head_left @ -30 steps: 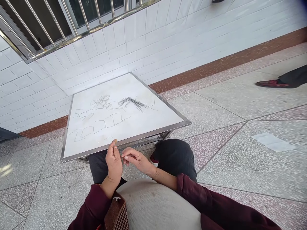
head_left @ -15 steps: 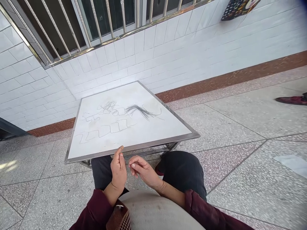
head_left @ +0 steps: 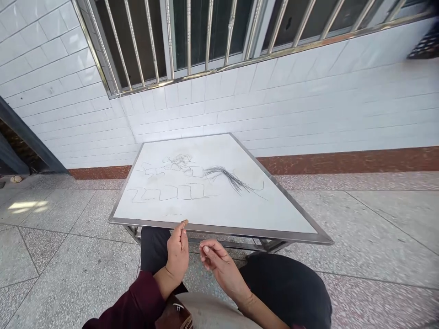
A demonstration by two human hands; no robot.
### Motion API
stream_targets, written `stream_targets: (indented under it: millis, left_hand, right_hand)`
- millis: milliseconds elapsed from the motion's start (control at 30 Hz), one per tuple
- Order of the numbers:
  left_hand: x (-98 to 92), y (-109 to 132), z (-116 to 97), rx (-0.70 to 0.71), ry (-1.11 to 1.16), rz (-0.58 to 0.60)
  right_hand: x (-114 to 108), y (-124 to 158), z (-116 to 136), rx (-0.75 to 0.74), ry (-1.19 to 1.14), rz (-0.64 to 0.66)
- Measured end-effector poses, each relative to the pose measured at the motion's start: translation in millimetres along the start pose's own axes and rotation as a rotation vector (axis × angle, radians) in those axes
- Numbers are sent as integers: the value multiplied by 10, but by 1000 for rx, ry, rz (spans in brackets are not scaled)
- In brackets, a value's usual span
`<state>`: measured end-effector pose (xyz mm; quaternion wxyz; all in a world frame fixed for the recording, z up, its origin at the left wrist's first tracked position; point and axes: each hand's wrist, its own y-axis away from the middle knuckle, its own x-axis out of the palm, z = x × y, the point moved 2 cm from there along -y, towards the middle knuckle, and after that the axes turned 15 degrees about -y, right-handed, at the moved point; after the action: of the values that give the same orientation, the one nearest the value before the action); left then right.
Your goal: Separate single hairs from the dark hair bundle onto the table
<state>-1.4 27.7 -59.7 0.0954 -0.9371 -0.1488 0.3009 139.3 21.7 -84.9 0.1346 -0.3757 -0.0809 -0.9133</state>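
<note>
My left hand (head_left: 178, 252) is raised at the near edge of the low table (head_left: 226, 229), thumb and fingers pressed together. A little to its right, my right hand (head_left: 224, 269) has its thumb against its curled fingers. Anything pinched in either hand is too thin to make out. On the white tabletop lies a sheaf of straight, thin dark wires (head_left: 226, 175), fanned out at its right end. Left of it sit a tangle of bent wires (head_left: 181, 161) and a zigzag-bent wire (head_left: 171, 185). One short thin strand (head_left: 172, 214) lies close to the front rim.
A white tiled wall (head_left: 308, 109) with a barred window (head_left: 206, 36) rises behind the table. My knees (head_left: 288, 288) are under and beside its front edge. At the far left is a dark doorway frame (head_left: 32, 137). Speckled stone floor (head_left: 78, 269) surrounds the table.
The view has turned, so the table appears more level and further right. Both hands keep nearly the same pose at the table's edge. The wires on the table look unmoved.
</note>
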Motion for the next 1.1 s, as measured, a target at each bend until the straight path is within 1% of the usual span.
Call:
stream_targets:
  millis: [133,233,333,400,467,533,600,700,767,900,1100]
  left_hand:
    - [-111,3,10,-30,7,-24]
    - [-140,20,49,-34,-15,-22]
    - [-169,-6,150,-38,-69,-19]
    - [-251,-80,270,-56,-152,-44]
    - [-410,-200,435,-98,-276,-84]
    - [-632,-339,631,-148,-386,-117]
    - [-870,-467,831,-188,-444,-141]
    - [-1155,-610,1093,-253,-525,-147]
    - [-1264,-679,1226,-290,-579,-132]
    - [-1341,-791,1412,-339,-670,-90]
    - [-1375,-921,1593,-390,-753,-59]
  right_hand:
    - [79,8,-14,38,40,39]
    - [119,4,-26,42,99,57]
    - [98,0,-26,23,145,14]
    - [42,3,-19,15,166,-42]
    - [-49,4,-15,21,200,-108]
    - [-162,0,-24,47,249,-181]
    - [-263,-6,-48,84,296,-233]
    - [-342,-5,-102,135,359,-252]
    - [-348,1,-142,178,392,-246]
    - [-318,-3,-195,229,462,-229]
    - [-319,8,-210,296,485,-261]
